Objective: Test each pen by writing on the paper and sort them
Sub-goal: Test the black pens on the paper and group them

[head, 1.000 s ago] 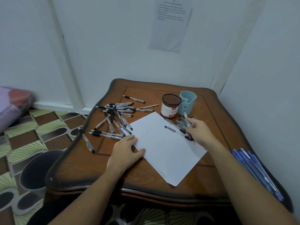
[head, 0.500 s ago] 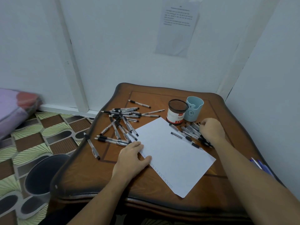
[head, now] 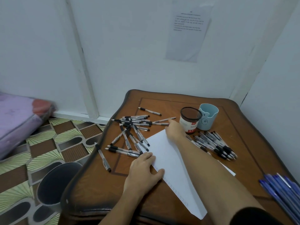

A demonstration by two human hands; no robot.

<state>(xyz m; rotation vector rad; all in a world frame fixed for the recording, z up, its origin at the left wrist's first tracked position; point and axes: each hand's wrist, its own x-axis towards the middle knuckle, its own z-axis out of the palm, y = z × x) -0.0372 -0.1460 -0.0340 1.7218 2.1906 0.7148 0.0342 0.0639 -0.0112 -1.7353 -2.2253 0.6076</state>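
Observation:
A white paper (head: 172, 155) lies slantwise on the wooden table (head: 97, 197). My left hand (head: 142, 172) rests flat on the paper's left edge, fingers straight. A loose pile of black-grip pens (head: 131, 132) is spread left of the paper. My right hand (head: 175, 129) reaches across the paper's far corner, and its outstretched fingertips touch a pen (head: 162, 120) at the pile's right end; it does not grip the pen. A tidier group of the same pens (head: 215, 145) lies right of my right forearm.
A brown mesh cup (head: 190, 120) and a light blue cup (head: 208, 118) stand behind the paper. Several blue pens (head: 282, 190) lie at the table's right edge. One pen (head: 103, 157) lies near the left edge. A dark bin (head: 55, 182) stands on the floor.
My right hand has left the pen group on the right and swung left across the paper to the loose pile. My left hand has stayed on the paper.

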